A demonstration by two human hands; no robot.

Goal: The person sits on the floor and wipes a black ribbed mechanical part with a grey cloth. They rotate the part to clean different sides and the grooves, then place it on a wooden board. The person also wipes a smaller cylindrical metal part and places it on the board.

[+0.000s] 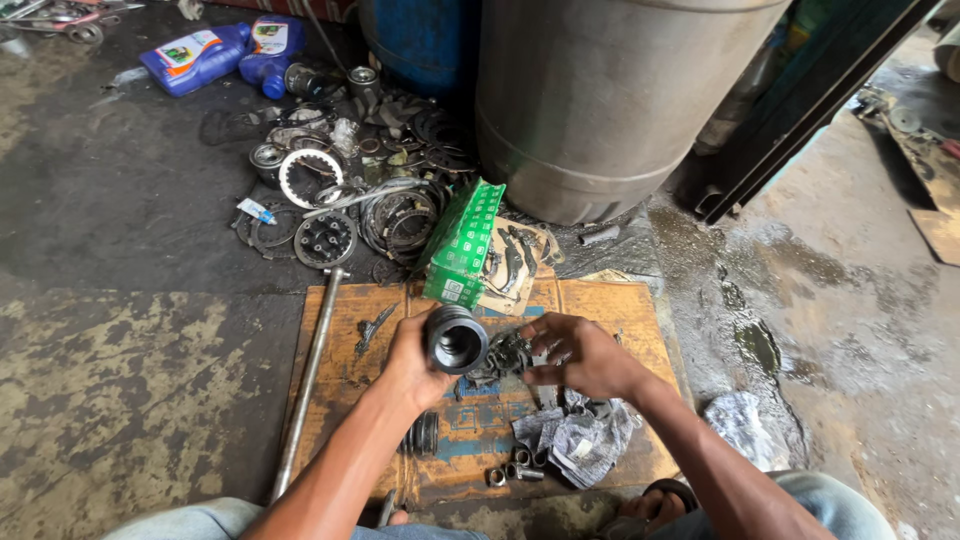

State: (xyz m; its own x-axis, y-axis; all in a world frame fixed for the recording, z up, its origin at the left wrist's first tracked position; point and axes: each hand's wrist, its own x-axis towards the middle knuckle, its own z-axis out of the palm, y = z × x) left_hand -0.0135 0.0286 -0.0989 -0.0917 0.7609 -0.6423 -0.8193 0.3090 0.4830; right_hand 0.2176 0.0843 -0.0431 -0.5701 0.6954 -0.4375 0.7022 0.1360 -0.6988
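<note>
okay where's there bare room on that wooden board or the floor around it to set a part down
Bare wood shows on the board's right part, beyond the right hand, and in a patch between the long metal rod and the left hand. The stained floor left of the rod is open. Crowded: clutch plates and rings behind the board, the green box, and crumpled paper with small nuts in front.

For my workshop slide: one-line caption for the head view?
Left hand holds a ribbed black rubber boot; right hand grips a greasy metal joint over a worn wooden board.
</note>
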